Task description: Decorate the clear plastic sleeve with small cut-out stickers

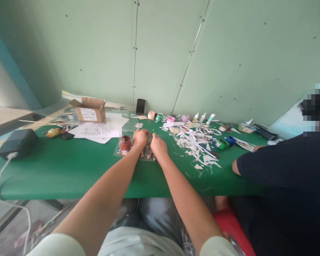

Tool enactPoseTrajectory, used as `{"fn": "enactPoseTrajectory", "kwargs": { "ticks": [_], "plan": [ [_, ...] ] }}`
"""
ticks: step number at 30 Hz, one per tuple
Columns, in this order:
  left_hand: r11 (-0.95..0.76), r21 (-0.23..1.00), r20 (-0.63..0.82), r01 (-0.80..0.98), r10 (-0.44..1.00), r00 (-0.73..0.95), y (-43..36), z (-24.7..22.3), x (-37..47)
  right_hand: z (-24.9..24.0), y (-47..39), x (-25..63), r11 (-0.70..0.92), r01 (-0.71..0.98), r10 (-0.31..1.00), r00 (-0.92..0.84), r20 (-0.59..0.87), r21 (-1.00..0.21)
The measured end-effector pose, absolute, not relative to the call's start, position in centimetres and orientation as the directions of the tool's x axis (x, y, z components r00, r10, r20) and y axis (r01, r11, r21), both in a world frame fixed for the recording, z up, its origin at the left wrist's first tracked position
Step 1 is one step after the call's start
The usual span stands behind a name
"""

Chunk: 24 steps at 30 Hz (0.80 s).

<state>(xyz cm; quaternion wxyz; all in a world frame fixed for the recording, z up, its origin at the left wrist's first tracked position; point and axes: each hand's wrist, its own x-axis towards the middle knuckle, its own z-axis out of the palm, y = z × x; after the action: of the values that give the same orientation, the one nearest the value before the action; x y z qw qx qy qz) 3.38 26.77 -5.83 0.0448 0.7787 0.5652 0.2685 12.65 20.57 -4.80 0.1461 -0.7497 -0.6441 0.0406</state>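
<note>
In the head view my left hand [140, 138] and my right hand [159, 145] are close together over the green table, fingers curled down. Both look closed, but the small thing between their fingertips cannot be made out. Under them lies a clear plastic sheet [148, 158] with small pink and pale cut pieces [142, 154] on it. Just left of my left hand stands a jar of reddish-brown paint [125, 142], also on clear plastic. My wrists hide part of the sheet.
White paper scraps [200, 145] spread to the right, with paint jars [223, 144] and glue bottles [210, 119] around them. A cardboard box [90, 110], printed sheets [96, 131] and a black power adapter [17, 143] are left. Another person [288, 170] sits at the right.
</note>
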Motion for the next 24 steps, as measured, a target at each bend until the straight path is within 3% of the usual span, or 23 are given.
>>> {"fn": "enactPoseTrajectory", "kwargs": {
  "ticks": [15,24],
  "plan": [
    [-0.354,0.391,0.388,0.85,0.9,0.197,26.5,-5.4,3.0,-4.7,19.9,12.7,-0.118,0.959,0.974,0.163,0.157,-0.259],
    [-0.369,0.414,0.428,0.832,0.886,0.179,26.7,-5.8,3.1,-3.7,21.2,14.2,-0.094,0.932,0.993,0.111,0.029,-0.35]
  ]
}}
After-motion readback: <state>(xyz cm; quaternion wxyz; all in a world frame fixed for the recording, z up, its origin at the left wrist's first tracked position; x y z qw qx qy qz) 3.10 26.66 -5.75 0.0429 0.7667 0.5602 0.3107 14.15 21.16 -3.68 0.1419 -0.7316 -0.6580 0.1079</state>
